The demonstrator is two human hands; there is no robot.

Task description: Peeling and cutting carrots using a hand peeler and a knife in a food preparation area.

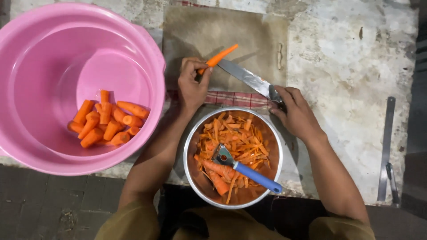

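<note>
Left hand (192, 86) grips a peeled carrot (219, 57) on the cutting board (249, 35). Right hand (296, 113) is closed around a knife (249, 79).

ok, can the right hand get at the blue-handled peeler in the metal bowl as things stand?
Probably, but not freely: the right hand grips a knife, so its fingers are taken. The peeler lies uncovered atop carrot peels in the metal bowl, just below that hand, nothing in between.

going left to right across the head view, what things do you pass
pink basin with carrot chunks → left hand holding a carrot piece → metal bowl of peelings with a blue-handled peeler → right hand gripping the knife → metal ruler
</note>
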